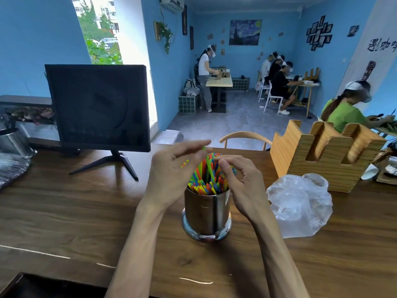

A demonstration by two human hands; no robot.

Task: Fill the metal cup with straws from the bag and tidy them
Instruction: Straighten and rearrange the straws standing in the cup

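A shiny metal cup (206, 214) stands on the wooden table (86, 211), packed with colourful straws (204, 183) that fan out above its rim. One green straw (209, 166) sticks up higher than the rest. My left hand (169, 175) is at the left of the bundle, with its long fingers reaching over the tops, and its fingertips pinch the upper end of that green straw. At the bundle's right side, my right hand (240, 186) pinches straw tops between curled thumb and forefinger. A crumpled clear plastic bag (300, 205) lies to the right of the cup.
A black monitor (97, 108) on a stand occupies the table's back left, with a metal pot (12, 143) at the far left. A wooden slotted holder (326, 155) sits at the back right, behind the bag. A chair back (242, 136) and several seated people are beyond the table.
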